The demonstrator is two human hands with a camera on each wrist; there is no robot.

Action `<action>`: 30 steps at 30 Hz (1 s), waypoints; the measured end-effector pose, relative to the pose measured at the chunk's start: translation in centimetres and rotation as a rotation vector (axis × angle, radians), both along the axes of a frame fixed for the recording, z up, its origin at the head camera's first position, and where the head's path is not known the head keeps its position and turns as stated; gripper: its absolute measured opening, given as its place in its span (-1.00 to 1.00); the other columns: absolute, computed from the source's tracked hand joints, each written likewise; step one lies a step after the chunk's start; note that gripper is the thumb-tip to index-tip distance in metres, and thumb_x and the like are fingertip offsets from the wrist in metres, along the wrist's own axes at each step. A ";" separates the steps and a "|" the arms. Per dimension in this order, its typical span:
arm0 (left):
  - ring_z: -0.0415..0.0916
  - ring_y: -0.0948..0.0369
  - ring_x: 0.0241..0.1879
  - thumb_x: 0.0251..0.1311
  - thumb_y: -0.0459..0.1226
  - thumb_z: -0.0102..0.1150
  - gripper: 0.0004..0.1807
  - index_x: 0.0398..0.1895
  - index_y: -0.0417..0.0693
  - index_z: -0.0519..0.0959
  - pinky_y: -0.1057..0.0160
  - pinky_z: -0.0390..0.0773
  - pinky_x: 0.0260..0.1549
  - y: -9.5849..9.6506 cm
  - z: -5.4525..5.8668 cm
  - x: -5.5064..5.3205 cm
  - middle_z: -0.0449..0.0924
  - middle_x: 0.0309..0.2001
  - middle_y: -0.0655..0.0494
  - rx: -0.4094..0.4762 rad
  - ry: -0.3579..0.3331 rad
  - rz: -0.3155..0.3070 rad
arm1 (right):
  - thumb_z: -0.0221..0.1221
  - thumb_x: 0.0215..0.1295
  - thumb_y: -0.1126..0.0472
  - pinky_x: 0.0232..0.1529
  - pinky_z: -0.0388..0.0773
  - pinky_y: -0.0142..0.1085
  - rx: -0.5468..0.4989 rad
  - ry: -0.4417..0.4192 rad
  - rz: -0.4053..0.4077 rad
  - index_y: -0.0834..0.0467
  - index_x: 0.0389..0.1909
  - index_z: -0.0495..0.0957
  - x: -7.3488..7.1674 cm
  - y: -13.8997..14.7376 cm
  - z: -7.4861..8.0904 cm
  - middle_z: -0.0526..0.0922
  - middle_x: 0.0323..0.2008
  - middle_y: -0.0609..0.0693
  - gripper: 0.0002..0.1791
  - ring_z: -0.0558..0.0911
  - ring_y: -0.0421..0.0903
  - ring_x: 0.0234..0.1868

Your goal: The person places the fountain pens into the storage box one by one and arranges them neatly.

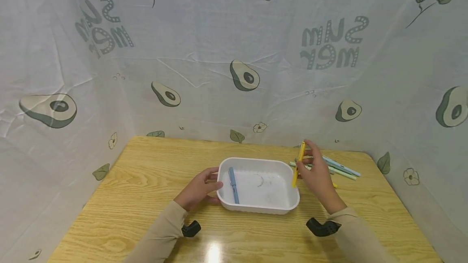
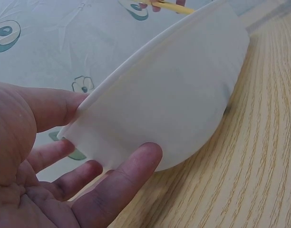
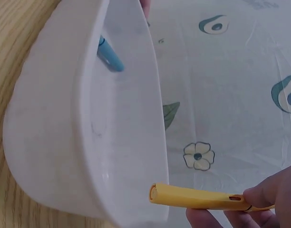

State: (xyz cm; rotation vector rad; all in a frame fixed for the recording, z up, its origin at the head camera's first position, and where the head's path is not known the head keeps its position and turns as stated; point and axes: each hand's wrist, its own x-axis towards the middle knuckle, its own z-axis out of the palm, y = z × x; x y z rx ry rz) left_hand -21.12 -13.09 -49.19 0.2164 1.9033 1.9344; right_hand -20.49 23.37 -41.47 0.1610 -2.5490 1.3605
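Observation:
A white plastic tray with raised walls stands on the table, and one blue pen lies inside near its left end. My left hand grips that left end, thumb at the rim and fingers against the outer wall; the left wrist view shows the thumb there. In my right hand is a yellow pen, pinched between thumb and fingers. It slants over the tray's right end, and the right wrist view shows the pen's blunt end pointing toward the tray.
Beside the right hand lies a loose pile of pens, among them a blue pen and a pale green pen. A patterned cloth hangs behind the wooden table and at both sides.

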 end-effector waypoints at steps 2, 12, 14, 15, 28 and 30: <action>0.62 -0.06 0.08 0.43 -0.26 0.27 -0.28 0.57 -0.10 0.22 -0.07 0.80 -0.15 0.0 0.0 0.0 0.37 0.37 -0.29 -0.002 -0.002 0.003 | 0.12 0.46 0.49 -0.31 0.82 -0.08 -0.015 -0.017 0.003 0.09 0.64 -0.02 -0.1 -0.5 -0.1 0.36 0.24 0.35 -0.15 0.58 0.28 0.09; 0.61 -0.07 0.10 0.44 -0.29 0.25 -0.30 0.58 -0.07 0.23 -0.06 0.80 -0.16 0.1 -0.1 0.0 0.39 0.36 -0.27 -0.010 -0.004 0.007 | 0.12 0.46 0.48 -0.26 0.82 -0.04 -0.047 -0.136 -0.031 0.08 0.64 -0.01 0.1 -3.2 -0.4 0.35 0.21 0.31 -0.16 0.55 0.24 0.11; 0.61 -0.07 0.11 0.45 -0.29 0.24 -0.30 0.58 -0.08 0.22 -0.06 0.80 -0.16 0.1 -0.1 0.0 0.38 0.37 -0.27 -0.009 -0.005 0.006 | 0.12 0.46 0.47 -0.25 0.82 -0.02 -0.057 -0.151 -0.022 0.07 0.64 0.00 0.1 -3.6 -0.6 0.36 0.20 0.30 -0.17 0.55 0.22 0.11; 0.61 -0.07 0.10 0.45 -0.29 0.24 -0.30 0.58 -0.08 0.22 -0.06 0.80 -0.16 0.1 -0.1 0.0 0.38 0.37 -0.27 -0.010 -0.004 0.006 | 0.12 0.47 0.47 -0.26 0.82 -0.02 -0.058 -0.159 -0.014 0.07 0.64 0.00 0.1 -3.8 -0.7 0.36 0.20 0.30 -0.17 0.54 0.21 0.10; 0.60 -0.06 0.10 0.42 -0.27 0.28 -0.28 0.57 -0.13 0.22 -0.07 0.80 -0.15 0.1 0.1 0.2 0.39 0.35 -0.29 -0.014 0.001 0.007 | 0.15 0.43 0.48 -0.39 0.81 -0.09 -0.046 -0.265 0.065 0.08 0.62 0.04 -0.4 -6.9 -2.1 0.39 0.13 0.24 -0.17 0.55 0.11 0.02; 0.60 -0.07 0.12 0.43 -0.28 0.27 -0.28 0.57 -0.13 0.22 -0.07 0.80 -0.15 0.1 0.1 0.2 0.39 0.35 -0.29 -0.014 0.003 0.007 | 0.15 0.43 0.47 -0.40 0.81 -0.10 -0.048 -0.287 0.064 0.13 0.62 0.03 -0.5 -7.3 -2.4 0.40 0.14 0.24 -0.17 0.57 0.10 0.02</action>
